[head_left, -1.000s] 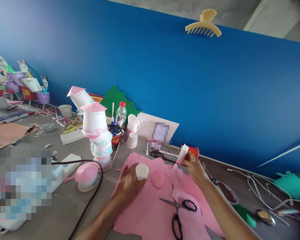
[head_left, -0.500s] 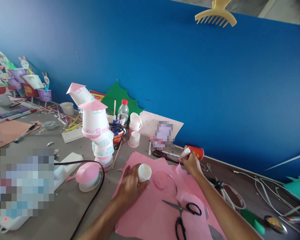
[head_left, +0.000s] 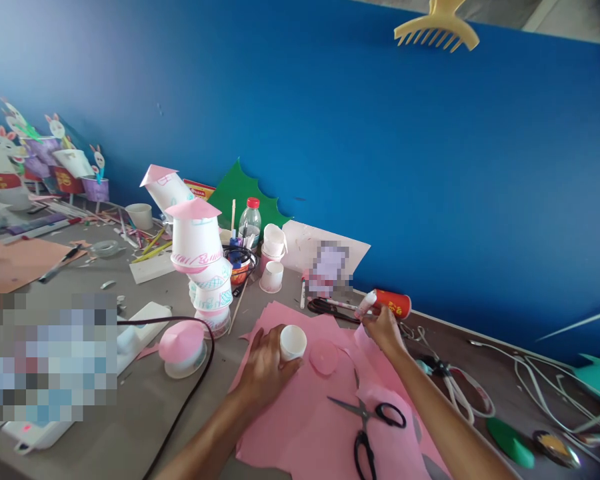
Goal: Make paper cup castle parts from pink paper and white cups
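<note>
My left hand [head_left: 266, 363] is closed around a small white paper cup [head_left: 293, 343], its open end facing me, above the pink paper [head_left: 285, 413]. Farther right, my right hand [head_left: 384, 328] grips a white tube [head_left: 366, 304] that looks like a glue stick, close to a red paper cup [head_left: 397, 305] lying on its side. A cut pink paper circle [head_left: 324, 358] rests on the pink sheets between my hands. Black-handled scissors [head_left: 364, 417] lie open below it. To the left stands a tower of decorated white cups [head_left: 197, 243] with pink cone tops.
A small cup with a pink cone [head_left: 183, 343] sits by a black cable [head_left: 206, 363] and a white power strip [head_left: 40, 430]. White cups [head_left: 271, 276] and a red-capped bottle [head_left: 251, 220] stand near the blue wall. White cables [head_left: 460, 393] lie right.
The white tube in my right hand has tipped and dropped slightly toward the table. My left hand keeps the paper cup in nearly the same place. The whole view has shifted a little.
</note>
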Tool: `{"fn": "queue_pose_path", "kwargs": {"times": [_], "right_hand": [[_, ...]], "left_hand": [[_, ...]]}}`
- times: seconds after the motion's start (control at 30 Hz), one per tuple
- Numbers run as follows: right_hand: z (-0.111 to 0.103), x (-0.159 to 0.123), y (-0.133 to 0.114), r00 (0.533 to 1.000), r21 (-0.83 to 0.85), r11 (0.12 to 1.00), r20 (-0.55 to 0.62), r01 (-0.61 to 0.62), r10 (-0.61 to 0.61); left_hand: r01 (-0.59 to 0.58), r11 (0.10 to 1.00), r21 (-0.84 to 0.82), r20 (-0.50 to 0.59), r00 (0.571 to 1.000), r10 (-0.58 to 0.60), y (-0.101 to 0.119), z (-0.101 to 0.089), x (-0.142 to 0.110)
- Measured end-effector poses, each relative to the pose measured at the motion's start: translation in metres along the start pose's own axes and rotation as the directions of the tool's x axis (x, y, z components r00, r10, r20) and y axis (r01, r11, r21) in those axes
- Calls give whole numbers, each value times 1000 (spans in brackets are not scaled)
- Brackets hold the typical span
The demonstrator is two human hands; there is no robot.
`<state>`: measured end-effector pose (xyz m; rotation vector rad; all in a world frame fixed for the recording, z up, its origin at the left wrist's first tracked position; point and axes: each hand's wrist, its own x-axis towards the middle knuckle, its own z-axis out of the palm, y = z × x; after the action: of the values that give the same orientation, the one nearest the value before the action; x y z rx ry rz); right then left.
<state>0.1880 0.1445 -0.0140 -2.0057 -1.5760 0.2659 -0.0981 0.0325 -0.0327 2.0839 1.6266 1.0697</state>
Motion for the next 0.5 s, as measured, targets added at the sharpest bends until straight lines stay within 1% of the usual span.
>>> {"fn": "queue_pose_path", "kwargs": {"times": [0.07,0.13,0.2,0.3,0.37,0.43,0.5], "right_hand": [[-6,-19,-5,999,44,998,0,46,-46],[-10,-43,-14,989,107,987,70,122,-130],[-12,-69,-26,953,183,959,175,215,-247],[-12,-97,-44,881,246,913,270,327,-388],[-12,-106,-49,880,205,939,339,276,-333],[-12,-108,-47,873,145,967,416,210,-252],[-14,-108,-43,838,99,977,502,187,-212]], "left_hand": [[-8,1000,-9,-13,1000,8,0,0,0],[-16,1000,-15,-17,1000,16,0,0,0],[-19,1000,-15,-9,1000,19,0,1,0],[-5,1000,-5,-6,1000,5,0,1,-1],[-4,1000,-4,-14,1000,4,0,0,-1],[-15,1000,-8,-18,1000,15,0,0,-1],[-23,1000,-10,-16,1000,23,0,0,-2]]}}
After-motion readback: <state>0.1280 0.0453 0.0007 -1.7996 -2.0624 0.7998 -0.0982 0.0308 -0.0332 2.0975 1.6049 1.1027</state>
